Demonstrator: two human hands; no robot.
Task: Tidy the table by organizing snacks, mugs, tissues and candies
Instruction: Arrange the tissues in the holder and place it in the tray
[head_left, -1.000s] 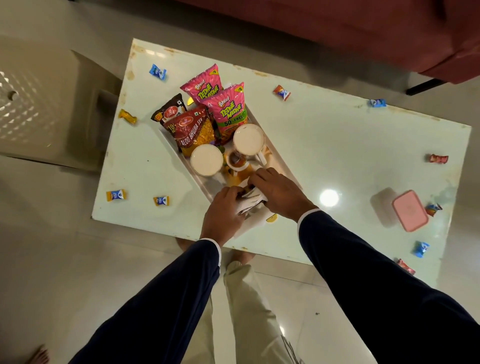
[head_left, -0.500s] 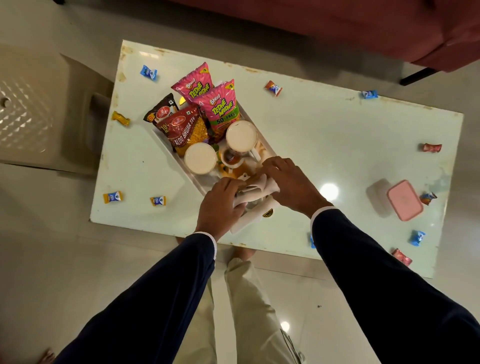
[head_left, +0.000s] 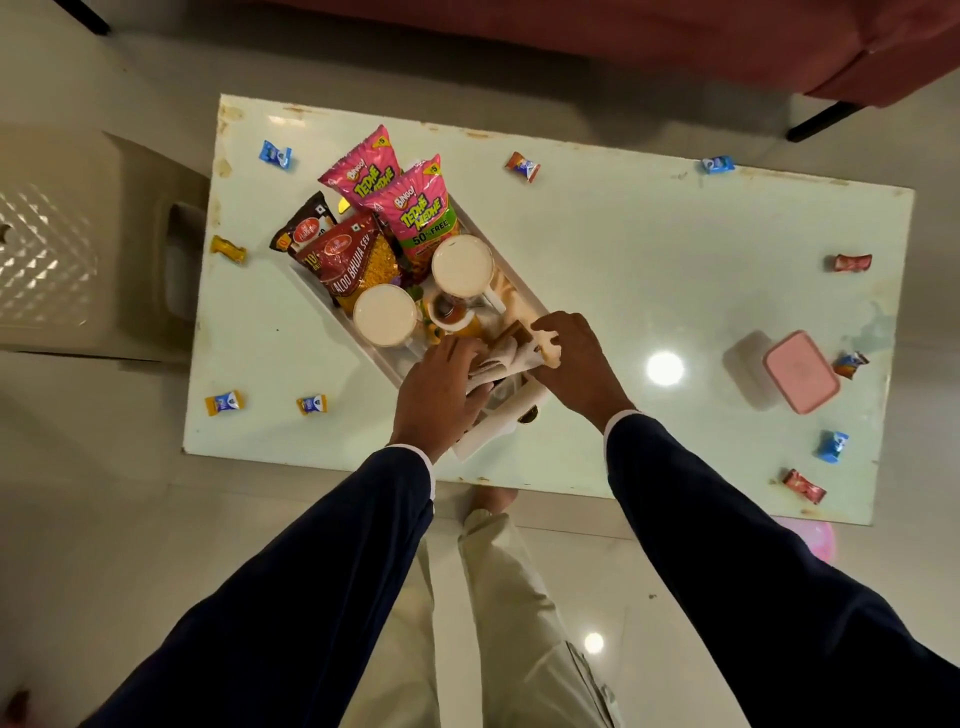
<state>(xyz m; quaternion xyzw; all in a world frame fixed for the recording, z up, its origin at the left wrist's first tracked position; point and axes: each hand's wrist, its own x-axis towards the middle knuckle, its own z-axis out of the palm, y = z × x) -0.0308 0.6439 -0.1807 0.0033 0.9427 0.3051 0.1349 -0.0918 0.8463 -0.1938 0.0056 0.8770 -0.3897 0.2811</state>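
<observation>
Left hand: fingers curled on white tissues at the near end of the tray
Right hand: pinches the same tissues from the right
Tray: long axis diagonal, near-right to far-left on the table
Mugs: two, mid-tray
Red packet: "ALOO BHUJIA SEV"
Pink packets: "Bingo! TEDHE MEDHE", "50% FREE"
Candies: scattered about the table

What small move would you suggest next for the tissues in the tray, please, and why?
Probably press the white tissues down flat into the near end of the tray. Both the left hand and right hand are on the bundle, which looks rumpled and raised above the tray floor.
</observation>
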